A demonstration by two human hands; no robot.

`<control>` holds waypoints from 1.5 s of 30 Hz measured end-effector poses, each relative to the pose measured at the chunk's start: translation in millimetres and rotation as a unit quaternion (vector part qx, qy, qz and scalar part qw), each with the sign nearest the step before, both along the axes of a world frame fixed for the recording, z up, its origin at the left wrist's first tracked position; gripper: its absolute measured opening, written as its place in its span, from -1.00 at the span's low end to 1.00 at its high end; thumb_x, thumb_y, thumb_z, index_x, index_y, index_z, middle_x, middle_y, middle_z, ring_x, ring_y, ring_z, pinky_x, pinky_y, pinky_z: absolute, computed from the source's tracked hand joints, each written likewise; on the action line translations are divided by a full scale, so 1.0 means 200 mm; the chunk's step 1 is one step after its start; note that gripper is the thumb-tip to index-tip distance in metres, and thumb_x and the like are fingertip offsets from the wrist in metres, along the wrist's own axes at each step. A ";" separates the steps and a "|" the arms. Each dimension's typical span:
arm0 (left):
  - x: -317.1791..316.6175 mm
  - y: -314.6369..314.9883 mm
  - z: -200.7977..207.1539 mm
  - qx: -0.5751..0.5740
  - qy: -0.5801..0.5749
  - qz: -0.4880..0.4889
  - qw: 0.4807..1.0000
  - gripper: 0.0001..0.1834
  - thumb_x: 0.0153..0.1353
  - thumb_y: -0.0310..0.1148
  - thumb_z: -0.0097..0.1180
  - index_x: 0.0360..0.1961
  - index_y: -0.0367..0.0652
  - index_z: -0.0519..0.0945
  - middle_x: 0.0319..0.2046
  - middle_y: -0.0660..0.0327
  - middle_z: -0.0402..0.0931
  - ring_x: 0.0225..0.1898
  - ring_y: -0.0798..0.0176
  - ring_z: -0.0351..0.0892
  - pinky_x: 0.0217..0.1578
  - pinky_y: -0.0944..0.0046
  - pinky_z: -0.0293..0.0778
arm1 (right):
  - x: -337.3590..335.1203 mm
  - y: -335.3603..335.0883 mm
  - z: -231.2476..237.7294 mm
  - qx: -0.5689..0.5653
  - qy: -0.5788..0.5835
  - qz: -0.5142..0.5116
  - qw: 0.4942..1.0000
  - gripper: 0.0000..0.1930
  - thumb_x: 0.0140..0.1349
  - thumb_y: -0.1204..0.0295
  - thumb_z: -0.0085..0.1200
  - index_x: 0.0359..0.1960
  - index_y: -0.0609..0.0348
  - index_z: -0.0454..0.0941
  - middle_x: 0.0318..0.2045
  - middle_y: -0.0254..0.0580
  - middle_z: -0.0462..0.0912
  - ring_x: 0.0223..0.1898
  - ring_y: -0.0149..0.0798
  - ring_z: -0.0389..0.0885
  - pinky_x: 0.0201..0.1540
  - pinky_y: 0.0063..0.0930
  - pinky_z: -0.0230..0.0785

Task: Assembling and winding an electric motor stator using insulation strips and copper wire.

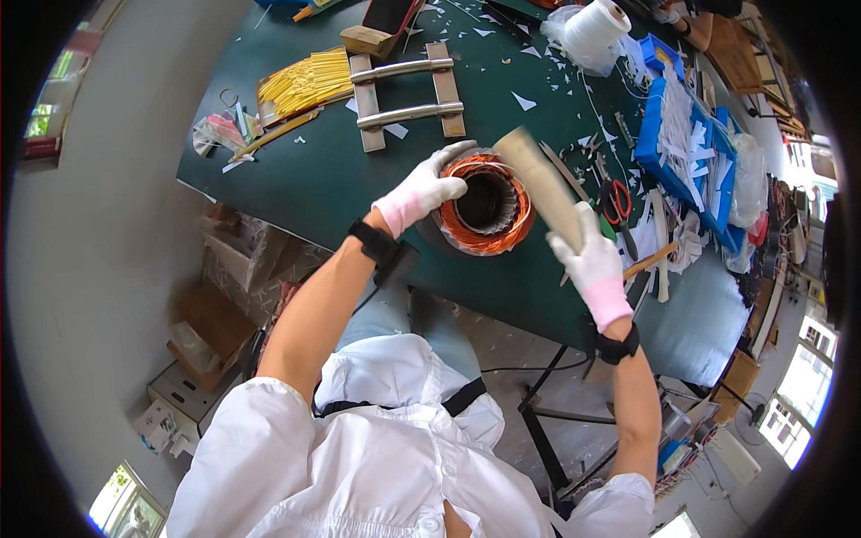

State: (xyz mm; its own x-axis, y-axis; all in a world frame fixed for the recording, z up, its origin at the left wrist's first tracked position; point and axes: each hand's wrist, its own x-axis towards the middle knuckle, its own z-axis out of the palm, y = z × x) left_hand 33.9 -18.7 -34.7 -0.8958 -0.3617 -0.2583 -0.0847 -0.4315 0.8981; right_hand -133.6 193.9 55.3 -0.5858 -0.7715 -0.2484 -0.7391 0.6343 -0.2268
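Observation:
A motor stator (485, 242) with orange copper windings round its open bore stands near the front edge of the green table. My left hand (429, 184), in a white and pink glove, grips its upper left rim, thumb reaching toward the bore. In my gloved right hand (592, 260) is a thick beige wooden bat (536, 179), slanting up and left. Its slightly blurred far end is at the windings' upper right edge; whether it touches them I cannot tell. Red-handled scissors (617, 203) lie just right of the bat, among other hand tools.
A metal stand with two rollers (408, 117) lies beyond the stator. Left of it is a tray of yellow strips (305, 85). Blue bins (668, 152) with white strips stand at the right, near a white thread spool (596, 27). Paper scraps litter the green table (260, 193).

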 end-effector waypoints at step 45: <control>0.00 -0.12 0.03 -0.013 -0.135 -0.054 0.989 -0.43 0.02 -0.51 0.01 0.14 -0.33 0.30 -0.01 0.12 0.42 0.02 0.26 0.41 0.10 0.32 0.30 | 0.19 0.17 -0.20 -0.101 -0.485 -0.224 0.839 -0.43 0.22 -0.03 -0.05 -0.02 0.27 0.29 -0.70 -0.26 0.43 -0.72 -0.44 0.45 -0.67 -0.53 0.35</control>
State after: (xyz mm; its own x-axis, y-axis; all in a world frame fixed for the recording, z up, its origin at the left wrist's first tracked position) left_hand 34.4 -41.7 -28.7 -0.8289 -0.2767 -0.4861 -0.3682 -0.3842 0.8466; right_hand -96.4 228.0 15.2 -0.4259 -0.6116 -0.6668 0.1583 0.6752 -0.7204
